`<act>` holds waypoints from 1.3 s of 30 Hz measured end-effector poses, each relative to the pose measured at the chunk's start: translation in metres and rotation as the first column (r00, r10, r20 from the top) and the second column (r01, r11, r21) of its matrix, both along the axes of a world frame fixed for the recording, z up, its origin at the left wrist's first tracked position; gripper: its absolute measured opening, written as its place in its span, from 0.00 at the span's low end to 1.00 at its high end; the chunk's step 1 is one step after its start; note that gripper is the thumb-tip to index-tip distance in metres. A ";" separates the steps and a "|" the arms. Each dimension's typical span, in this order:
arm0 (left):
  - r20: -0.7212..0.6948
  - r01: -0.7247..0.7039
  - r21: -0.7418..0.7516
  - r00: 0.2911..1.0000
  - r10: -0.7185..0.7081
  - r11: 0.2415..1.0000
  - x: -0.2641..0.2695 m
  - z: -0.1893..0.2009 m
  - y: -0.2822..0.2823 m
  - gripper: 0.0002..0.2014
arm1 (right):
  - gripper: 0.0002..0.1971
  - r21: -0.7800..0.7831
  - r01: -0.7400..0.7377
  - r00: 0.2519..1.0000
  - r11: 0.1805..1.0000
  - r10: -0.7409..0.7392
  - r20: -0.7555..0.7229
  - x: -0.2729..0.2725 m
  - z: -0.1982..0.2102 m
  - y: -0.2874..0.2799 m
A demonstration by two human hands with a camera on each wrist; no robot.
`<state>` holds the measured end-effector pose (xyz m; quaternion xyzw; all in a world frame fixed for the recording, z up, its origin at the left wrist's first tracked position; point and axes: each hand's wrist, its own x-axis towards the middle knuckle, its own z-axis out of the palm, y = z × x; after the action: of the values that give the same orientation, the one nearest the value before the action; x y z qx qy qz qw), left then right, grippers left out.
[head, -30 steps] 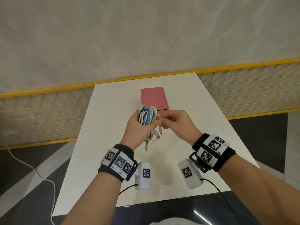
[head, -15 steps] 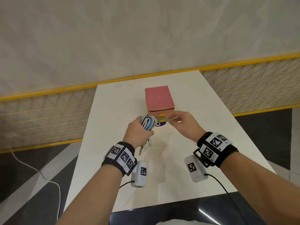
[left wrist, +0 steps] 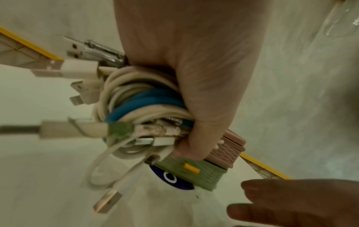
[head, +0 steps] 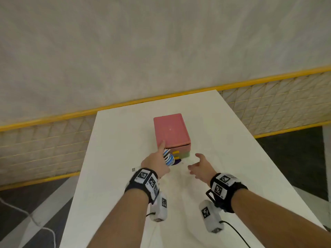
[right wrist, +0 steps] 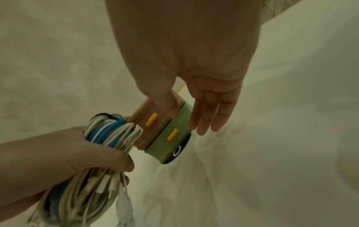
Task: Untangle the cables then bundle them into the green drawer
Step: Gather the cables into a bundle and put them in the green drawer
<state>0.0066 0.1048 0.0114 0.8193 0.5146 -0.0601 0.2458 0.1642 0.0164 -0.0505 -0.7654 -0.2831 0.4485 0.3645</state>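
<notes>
Coiled cables [head: 168, 157] clenched in left hand [head: 155, 163], forefinger braced on pink drawer unit [head: 171, 130]; right hand [head: 199, 166] loose-fingered, empty, just beside green drawer [right wrist: 170, 135], apparently shut; bundling seemingly done, stowing pending; next, pinch yellow handle [right wrist: 172, 134], pull out.

Both forearms bare, no sleeves. Left hand [head: 156, 163] and right hand [head: 200, 165] ungloved. Each wrist: black band [head: 133, 186] carrying white tags [head: 143, 175] printed with black square codes. White camera pod [head: 159, 207] under each wrist, coded tag on face, black cable [head: 236, 232] trailing from it.
</notes>
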 end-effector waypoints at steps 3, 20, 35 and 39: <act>-0.021 -0.018 0.016 1.000 0.018 1.000 0.003 -0.005 0.005 0.51 | 0.34 -0.004 0.023 0.995 1.000 -0.023 -0.092 0.000 -0.009 0.022; 0.040 -0.007 -0.071 0.999 0.010 0.997 -0.009 -0.006 0.017 0.54 | 0.28 0.083 0.386 0.870 0.919 -0.333 -0.363 -0.031 -0.034 0.010; 0.097 0.062 0.134 0.992 -0.075 0.989 0.025 -0.004 -0.024 0.18 | 0.28 0.020 -0.026 0.984 0.999 0.022 0.177 -0.005 -0.013 0.013; -0.147 0.151 0.114 0.980 -0.134 0.982 0.048 -0.021 -0.029 0.14 | 0.29 0.072 -0.074 0.971 0.995 0.056 0.231 -0.003 -0.018 0.003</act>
<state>0.0551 0.0755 -0.0098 0.8616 0.4730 -0.1023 0.1528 0.1612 0.0199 -0.0683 -0.7872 -0.3658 0.3572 0.3448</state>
